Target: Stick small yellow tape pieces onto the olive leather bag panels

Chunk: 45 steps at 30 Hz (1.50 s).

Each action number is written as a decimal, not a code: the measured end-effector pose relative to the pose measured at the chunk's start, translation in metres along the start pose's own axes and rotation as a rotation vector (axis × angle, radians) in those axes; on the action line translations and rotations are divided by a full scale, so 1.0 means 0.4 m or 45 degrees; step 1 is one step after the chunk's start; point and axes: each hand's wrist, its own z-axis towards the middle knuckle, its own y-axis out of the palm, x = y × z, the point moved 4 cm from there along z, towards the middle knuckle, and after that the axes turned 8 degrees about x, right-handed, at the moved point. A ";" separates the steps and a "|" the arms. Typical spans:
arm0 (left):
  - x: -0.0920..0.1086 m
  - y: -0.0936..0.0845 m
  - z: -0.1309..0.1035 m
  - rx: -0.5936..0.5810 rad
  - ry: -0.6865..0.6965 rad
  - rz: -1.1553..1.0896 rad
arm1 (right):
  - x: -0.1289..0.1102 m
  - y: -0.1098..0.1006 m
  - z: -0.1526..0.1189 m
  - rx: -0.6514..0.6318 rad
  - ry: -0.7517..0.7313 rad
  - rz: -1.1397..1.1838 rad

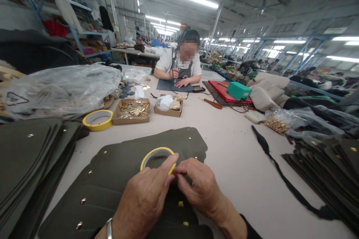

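Note:
My left hand point(146, 198) is closed around the near side of a roll of yellow tape point(144, 158), its thumb lying along the rim. Close against it, my right hand point(200, 185) pinches at the roll's right edge, where the tape's end seems to be; the fingers hide most of it. Beneath both hands lies a dark olive panel point(120, 160) with several small metal studs. Two small yellow tape pieces point(180, 204) show on dark material just below my right hand.
Stacks of olive panels point(36, 157) lie left and right. Beyond are another yellow tape roll point(98, 119), a cardboard box of metal parts point(131, 120) and a smaller box point(168, 112). A black strap point(280, 175) lies right. Across the table a person point(179, 59) works on a dark panel.

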 end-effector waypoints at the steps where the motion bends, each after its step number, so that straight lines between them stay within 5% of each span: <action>1: 0.002 0.001 -0.002 -0.012 -0.020 -0.009 | -0.003 0.000 0.000 0.024 -0.023 -0.021; 7: 0.015 0.001 0.004 -0.231 -0.236 -0.180 | -0.012 -0.013 -0.001 0.107 -0.095 -0.116; 11: 0.015 -0.011 0.009 -0.245 -0.278 -0.129 | -0.027 -0.015 0.002 0.083 -0.002 -0.085; 18: 0.040 -0.039 0.018 0.028 -0.031 -0.178 | 0.062 -0.011 -0.014 0.043 1.221 0.307; 22: 0.023 -0.019 0.011 -0.098 -0.081 -0.054 | 0.126 -0.014 -0.046 -0.279 1.481 0.542; 26: -0.002 0.022 -0.011 -0.558 -0.258 0.136 | 0.145 -0.006 -0.082 -0.485 1.491 0.515; 29: -0.003 0.033 -0.020 -0.706 -0.298 0.153 | 0.140 0.004 -0.095 -0.556 1.417 0.407; 35: -0.002 0.035 -0.017 -0.762 -0.310 0.158 | 0.117 -0.007 -0.073 -0.573 1.037 0.115; 45: -0.001 0.037 -0.018 -0.789 -0.311 0.152 | 0.091 0.001 -0.051 -0.616 0.790 -0.072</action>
